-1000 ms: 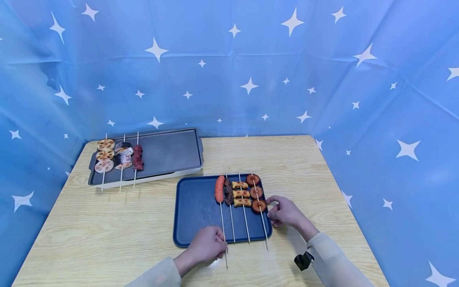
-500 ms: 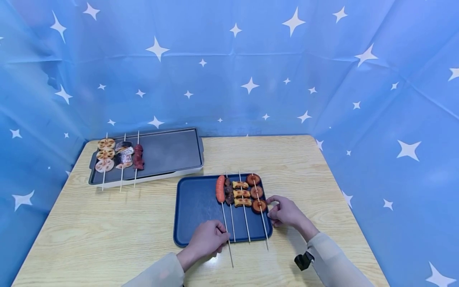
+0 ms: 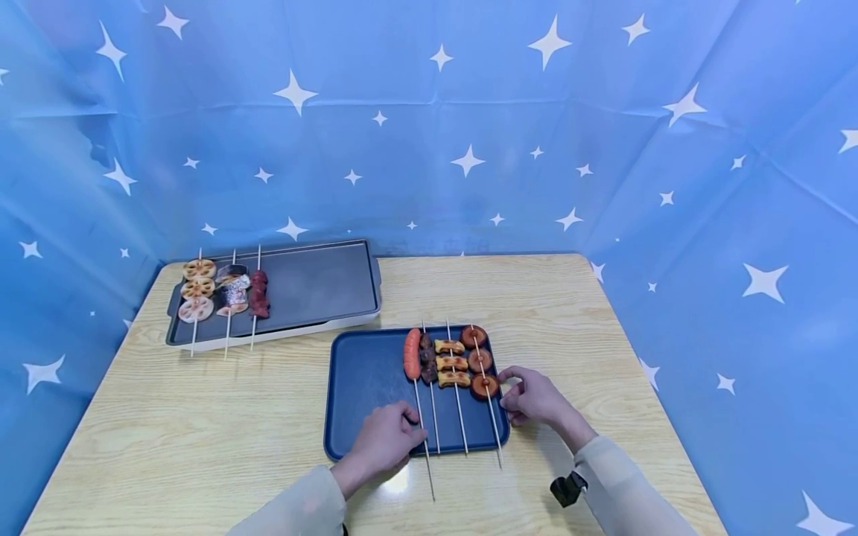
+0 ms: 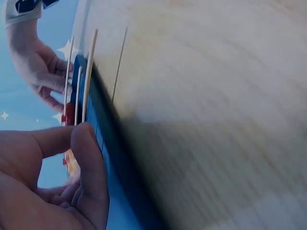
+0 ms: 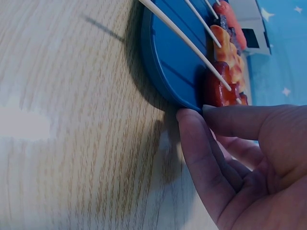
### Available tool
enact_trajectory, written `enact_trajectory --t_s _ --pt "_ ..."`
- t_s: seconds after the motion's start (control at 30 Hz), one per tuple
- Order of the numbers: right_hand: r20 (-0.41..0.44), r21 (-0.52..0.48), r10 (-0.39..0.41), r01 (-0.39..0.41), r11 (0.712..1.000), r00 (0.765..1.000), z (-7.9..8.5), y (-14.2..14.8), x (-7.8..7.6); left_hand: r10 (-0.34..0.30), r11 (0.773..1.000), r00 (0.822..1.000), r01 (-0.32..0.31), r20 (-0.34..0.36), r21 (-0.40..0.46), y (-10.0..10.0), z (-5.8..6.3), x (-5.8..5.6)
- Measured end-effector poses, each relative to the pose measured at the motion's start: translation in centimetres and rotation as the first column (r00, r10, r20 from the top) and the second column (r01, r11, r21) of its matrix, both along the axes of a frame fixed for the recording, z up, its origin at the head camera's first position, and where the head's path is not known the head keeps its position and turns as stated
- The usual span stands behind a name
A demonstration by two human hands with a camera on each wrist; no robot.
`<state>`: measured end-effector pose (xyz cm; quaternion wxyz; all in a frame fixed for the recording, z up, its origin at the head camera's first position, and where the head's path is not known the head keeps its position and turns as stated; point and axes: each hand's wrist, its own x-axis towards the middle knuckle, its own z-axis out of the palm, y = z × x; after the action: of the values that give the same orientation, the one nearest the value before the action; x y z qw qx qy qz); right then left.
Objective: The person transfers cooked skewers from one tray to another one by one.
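Note:
My left hand pinches the stick of a sausage skewer between thumb and forefinger over the tray's near edge. The red sausage lies on the blue tray, and its stick end juts toward me past the rim. In the right wrist view, thumb and forefinger of my right hand pinch the tray's right rim. Right of the sausage lie a dark meat skewer, a skewer of yellow grilled pieces and a skewer of round brown slices, side by side.
At the back left stands a griddle with a dark plate and white base. On its left part lie a lotus root skewer, a fish skewer and a red meat skewer. Blue starry cloth walls the wooden table.
The sausage skewer's near end has swung a little to the right, and my left hand has slid slightly up along the stick. My right hand stays at the tray rim.

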<state>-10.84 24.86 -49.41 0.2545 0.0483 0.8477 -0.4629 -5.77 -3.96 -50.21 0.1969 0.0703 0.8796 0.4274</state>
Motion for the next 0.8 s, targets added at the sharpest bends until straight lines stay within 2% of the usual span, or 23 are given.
enact_trajectory --t_s 0.13,0.23,0.37,0.53,0.8 --pt "-0.003 -0.009 0.004 -0.004 1.0 1.0 -0.1 0.1 0.0 0.016 0.999 1.0 -0.017 0.022 0.037 -1.2 0.6 -0.6" --pt "-0.005 -0.005 0.003 -0.003 1.0 1.0 -0.1 0.0 0.0 0.015 1.0 1.0 -0.015 0.002 0.02 -2.4 1.3 -1.3" --pt "-0.002 0.007 0.005 -0.005 1.0 1.0 -0.1 0.0 0.1 0.008 0.997 0.995 -0.015 -0.099 -0.08 -4.1 2.5 -2.1" --pt "-0.005 0.009 0.008 -0.008 1.0 1.0 0.0 0.0 0.1 0.064 0.981 0.982 -0.095 -0.176 -0.169 -6.7 4.6 -3.5" --pt "-0.008 0.006 0.008 -0.008 1.0 1.0 0.0 0.0 0.1 0.105 0.932 0.958 -0.188 -0.266 -0.308 -12.6 7.0 -5.9"
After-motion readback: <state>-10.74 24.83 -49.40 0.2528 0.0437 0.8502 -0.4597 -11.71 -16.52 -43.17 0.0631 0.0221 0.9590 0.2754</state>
